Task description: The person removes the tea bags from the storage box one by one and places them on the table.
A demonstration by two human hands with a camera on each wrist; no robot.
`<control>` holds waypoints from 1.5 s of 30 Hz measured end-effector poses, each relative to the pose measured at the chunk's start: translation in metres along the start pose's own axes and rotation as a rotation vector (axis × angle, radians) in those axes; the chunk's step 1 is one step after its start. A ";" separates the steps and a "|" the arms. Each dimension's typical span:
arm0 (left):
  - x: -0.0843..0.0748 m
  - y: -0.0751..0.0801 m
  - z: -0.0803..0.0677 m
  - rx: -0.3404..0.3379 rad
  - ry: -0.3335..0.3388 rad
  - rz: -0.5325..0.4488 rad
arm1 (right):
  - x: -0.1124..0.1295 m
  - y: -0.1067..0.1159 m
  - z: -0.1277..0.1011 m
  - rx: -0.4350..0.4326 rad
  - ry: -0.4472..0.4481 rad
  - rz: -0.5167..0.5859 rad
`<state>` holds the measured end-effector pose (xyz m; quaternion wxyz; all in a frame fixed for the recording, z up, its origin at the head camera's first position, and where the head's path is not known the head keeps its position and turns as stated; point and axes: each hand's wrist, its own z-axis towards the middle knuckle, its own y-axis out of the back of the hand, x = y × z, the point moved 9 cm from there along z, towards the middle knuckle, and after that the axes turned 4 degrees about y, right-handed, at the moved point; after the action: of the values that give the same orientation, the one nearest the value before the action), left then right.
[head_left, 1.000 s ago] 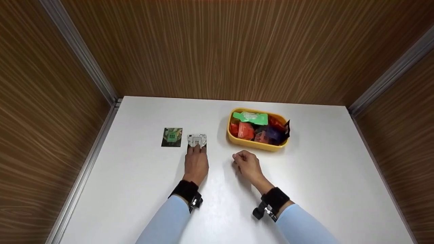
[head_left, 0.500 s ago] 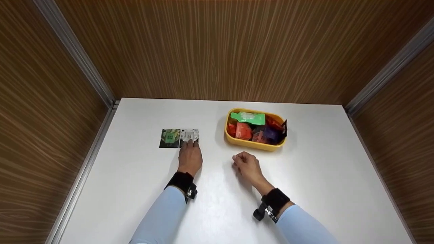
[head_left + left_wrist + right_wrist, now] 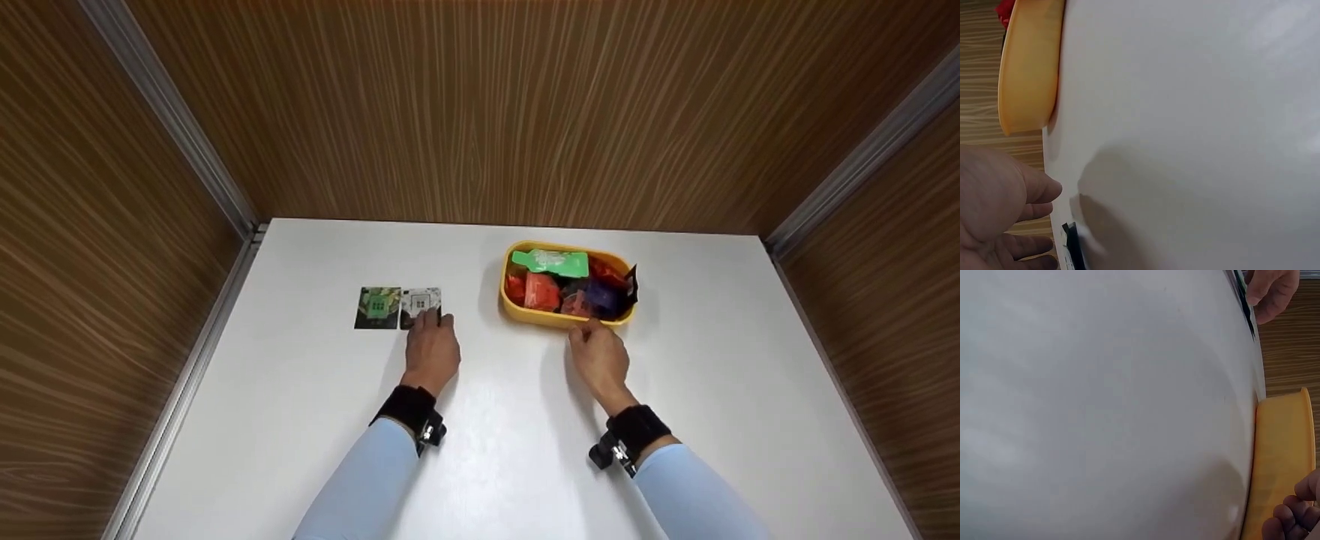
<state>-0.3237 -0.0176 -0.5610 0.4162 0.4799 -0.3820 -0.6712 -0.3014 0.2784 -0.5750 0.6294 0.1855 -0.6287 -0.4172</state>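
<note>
Two flat square packets lie side by side on the white table: a green and black packet (image 3: 377, 308) on the left and a white and black packet (image 3: 421, 301) on the right. My left hand (image 3: 433, 354) is at the near edge of the white one, fingers extended over its lower part; whether they touch is hard to tell. My right hand (image 3: 602, 360) is at the front rim of a yellow basket (image 3: 540, 318), fingers loosely curled, with nothing visible in it. Inside the basket are a green pouch (image 3: 553, 263), a red packet (image 3: 541, 292) and a purple packet (image 3: 602, 295).
The white table (image 3: 495, 465) is enclosed by wood-grain panels (image 3: 480, 112) at the back and sides. A black packet (image 3: 632, 285) sticks up past the basket's right edge.
My left hand slid the white packet left against the green one, then drew back slightly right and toward me. My right hand moved right, up to the basket's front rim.
</note>
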 end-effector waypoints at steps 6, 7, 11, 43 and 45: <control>-0.005 0.000 -0.001 -0.001 0.010 -0.037 | -0.004 0.001 0.012 0.023 0.058 -0.017; -0.006 0.001 -0.001 -0.006 0.006 -0.038 | -0.003 0.001 0.013 0.026 0.066 -0.020; -0.013 0.004 -0.003 -0.035 -0.012 -0.044 | 0.001 0.005 0.014 0.017 0.091 -0.059; -0.070 0.002 0.012 0.119 -0.033 -0.223 | 0.088 -0.026 0.069 0.231 0.460 -0.342; -0.071 0.003 0.011 0.116 -0.044 -0.218 | 0.088 -0.032 0.070 0.279 0.442 -0.349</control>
<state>-0.3205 0.0484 -0.5326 0.3038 0.5272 -0.3747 -0.6996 -0.3889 0.2135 -0.5339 0.6381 0.4615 -0.4867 -0.3781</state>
